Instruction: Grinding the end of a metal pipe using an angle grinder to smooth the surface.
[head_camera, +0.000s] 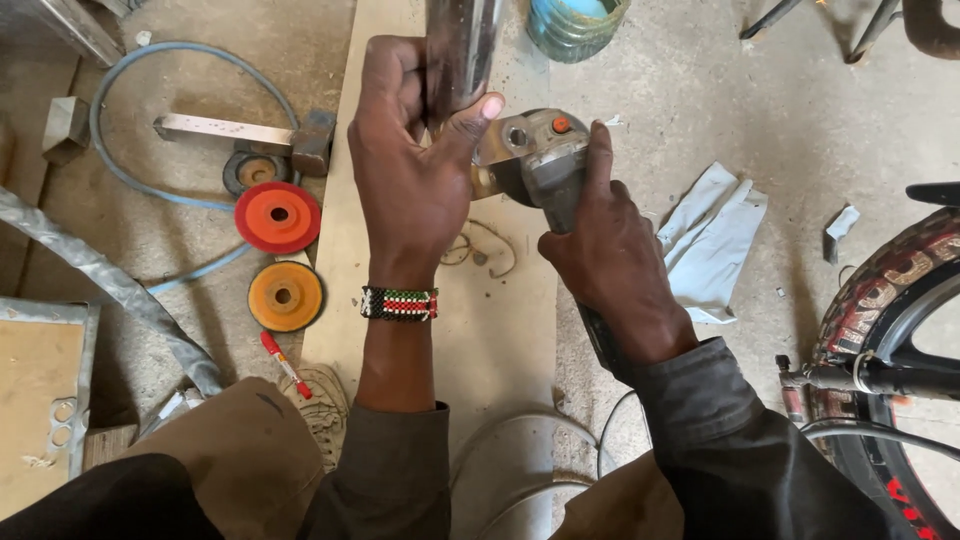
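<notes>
Even, soft daylight, moderately bright; shadows faint. Glare streaks on the shiny metal tube (458, 50) gripped above the left hand (410, 180). Focus sharp around both hands; slight softness and wide-angle stretch toward frame edges.

Left hand (410, 180) grips the pipe (460, 55), grinder (535, 160) in the right hand (610, 255) just beside it; discs (278, 217) lie left, probably gloves (710, 240) right.

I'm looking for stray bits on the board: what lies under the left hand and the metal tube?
Under the left hand and metal tube lies a pale board with thin wire curls. The right hand holds an angle grinder. Whatever sits directly beneath the hand is covered.
</notes>
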